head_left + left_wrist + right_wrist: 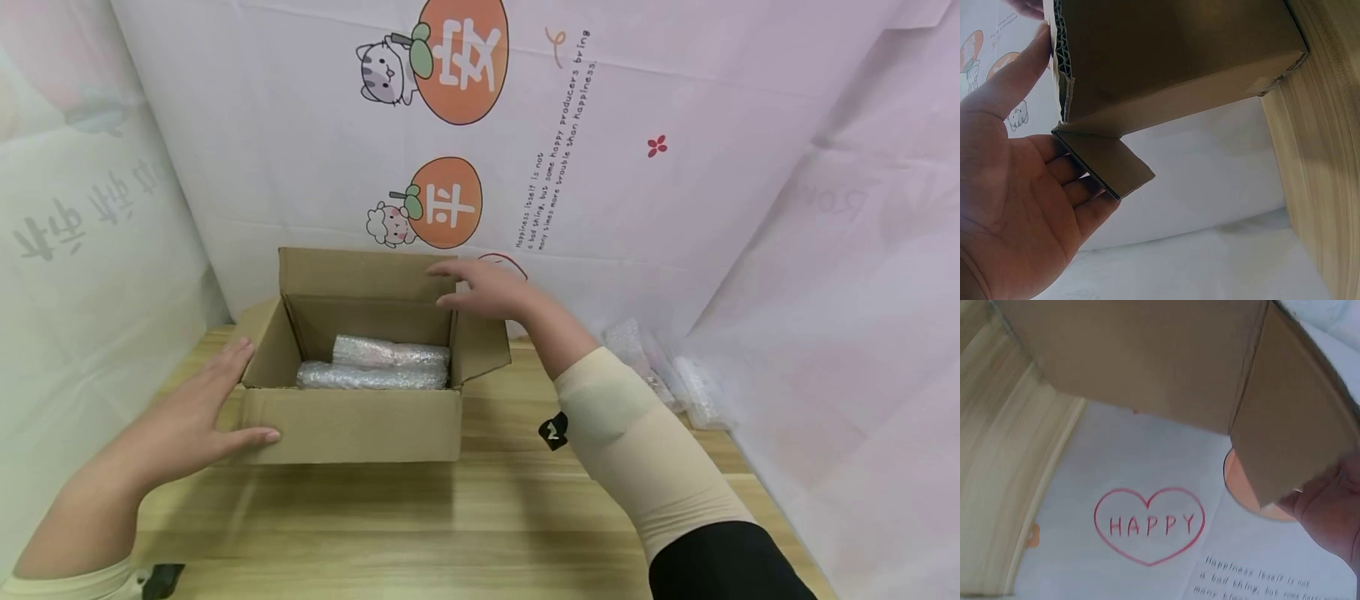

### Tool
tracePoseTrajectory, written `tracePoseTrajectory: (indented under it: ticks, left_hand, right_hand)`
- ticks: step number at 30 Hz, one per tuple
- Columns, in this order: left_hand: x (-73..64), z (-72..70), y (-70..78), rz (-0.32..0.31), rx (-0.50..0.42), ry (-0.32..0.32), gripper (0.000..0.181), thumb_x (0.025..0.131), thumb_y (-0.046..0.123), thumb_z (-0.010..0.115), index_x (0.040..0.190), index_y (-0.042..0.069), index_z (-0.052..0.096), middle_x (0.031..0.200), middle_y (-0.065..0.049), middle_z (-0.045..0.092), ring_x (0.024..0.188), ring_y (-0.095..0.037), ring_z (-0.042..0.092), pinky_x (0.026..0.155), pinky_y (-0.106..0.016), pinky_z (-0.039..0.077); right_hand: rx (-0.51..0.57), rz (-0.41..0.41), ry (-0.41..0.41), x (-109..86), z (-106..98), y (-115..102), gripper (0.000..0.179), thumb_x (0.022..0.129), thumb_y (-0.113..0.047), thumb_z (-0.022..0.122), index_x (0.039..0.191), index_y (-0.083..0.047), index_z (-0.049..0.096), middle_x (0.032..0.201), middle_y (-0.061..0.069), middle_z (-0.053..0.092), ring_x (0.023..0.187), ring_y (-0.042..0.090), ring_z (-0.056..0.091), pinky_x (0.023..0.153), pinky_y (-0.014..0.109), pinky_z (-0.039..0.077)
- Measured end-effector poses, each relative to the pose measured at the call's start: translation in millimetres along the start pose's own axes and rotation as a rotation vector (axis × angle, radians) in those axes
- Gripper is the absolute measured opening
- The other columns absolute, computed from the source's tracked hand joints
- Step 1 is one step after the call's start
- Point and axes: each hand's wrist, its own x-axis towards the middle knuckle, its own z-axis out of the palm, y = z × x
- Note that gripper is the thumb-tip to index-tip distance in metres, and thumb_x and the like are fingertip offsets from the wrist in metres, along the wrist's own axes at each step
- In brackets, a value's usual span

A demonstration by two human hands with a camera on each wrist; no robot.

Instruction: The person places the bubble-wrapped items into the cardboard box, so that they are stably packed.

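Observation:
A cardboard box point(352, 427) stands on the table with its flaps spread outward. Inside lie two bubble-wrapped bundles point(390, 353), side by side. At the box's left front corner is my left hand point(176, 425), fingers extended along the left flap point(1110, 164) and thumb apart at the front flap. In the left wrist view, the flap partly hides its fingertips. My right hand point(487, 289) reaches over the right back corner, its fingers loosely extended at the end of the back flap point(360, 273). The right wrist view shows that hand at the flap's edge, fingers mostly hidden.
More bubble-wrapped items point(675, 375) lie at the table's right side, against the curtain. Printed white cloth point(615, 208) hangs behind the box and along both sides. The wooden table point(360, 533) extends in front of the box.

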Motion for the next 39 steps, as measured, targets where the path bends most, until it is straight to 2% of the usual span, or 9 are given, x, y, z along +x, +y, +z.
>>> tracePoseTrajectory:
  ticks: [4,10,16,21,26,32,39]
  left_hand:
    - [0.1,-0.8,1.2,-0.011,-0.007,-0.01,0.117,0.081,0.063,0.069,0.159,0.013,-0.003,0.165,-0.015,-0.003,0.148,-0.048,0.008,0.113,-0.071,0.015]
    - [0.4,-0.6,1.3,-0.007,-0.008,-0.007,0.117,0.081,0.062,0.07,0.159,0.013,-0.003,0.165,-0.015,-0.003,0.147,-0.049,0.008,0.113,-0.071,0.015]
    - [0.3,0.1,0.6,-0.006,-0.006,-0.007,0.116,0.082,0.061,0.069,0.159,0.013,-0.004,0.165,-0.015,-0.004,0.148,-0.048,0.008,0.113,-0.07,0.015]
    - [0.6,-0.2,1.7,-0.011,-0.004,-0.009,0.117,0.081,0.06,0.07,0.159,0.012,-0.003,0.165,-0.015,-0.002,0.148,-0.048,0.01,0.113,-0.07,0.016]
    - [0.4,-1.4,2.1,-0.014,-0.001,-0.016,0.117,0.082,0.059,0.071,0.159,0.01,-0.002,0.165,-0.017,-0.002,0.148,-0.048,0.009,0.114,-0.069,0.015]
    - [0.7,-2.5,2.8,-0.023,0.003,-0.018,0.117,0.081,0.059,0.071,0.159,0.011,-0.002,0.165,-0.017,-0.002,0.148,-0.048,0.01,0.114,-0.069,0.016]
    - [0.3,-0.9,2.5,-0.012,0.008,-0.009,0.117,0.082,0.062,0.069,0.159,0.01,-0.003,0.165,-0.017,-0.002,0.148,-0.048,0.009,0.115,-0.068,0.013]
  right_hand:
    - [0.036,0.027,0.059,-12.9,-9,16,0.054,0.097,-0.038,0.06,0.147,-0.024,0.046,0.15,-0.004,0.046,0.135,0.023,0.046,0.109,0.043,0.043]
    - [0.087,0.079,0.153,-32.5,-22,46,0.052,0.099,-0.042,0.056,0.146,-0.024,0.047,0.149,-0.002,0.048,0.134,0.024,0.046,0.11,0.047,0.041]
    - [0.112,0.215,0.223,-50.0,-26,82,0.063,0.096,-0.054,0.053,0.15,-0.022,0.041,0.151,0.007,0.044,0.136,0.029,0.044,0.107,0.054,0.043]
    - [0.135,0.343,0.262,-61.9,-19,114,0.077,0.094,-0.064,0.049,0.153,-0.016,0.034,0.153,0.014,0.041,0.136,0.035,0.045,0.107,0.057,0.041]
    - [0.079,0.462,0.245,-74.9,-3,143,0.087,0.092,-0.069,0.046,0.154,-0.01,0.03,0.153,0.02,0.038,0.137,0.04,0.042,0.109,0.06,0.038]
    - [-0.006,0.561,0.161,-90.1,21,175,0.09,0.093,-0.069,0.043,0.154,-0.005,0.026,0.154,0.026,0.033,0.142,0.043,0.031,0.114,0.061,0.029]
    - [-0.064,0.64,0.087,-106.8,41,191,0.085,0.097,-0.058,0.047,0.154,0.0,0.024,0.152,0.034,0.029,0.138,0.051,0.03,0.11,0.065,0.031]
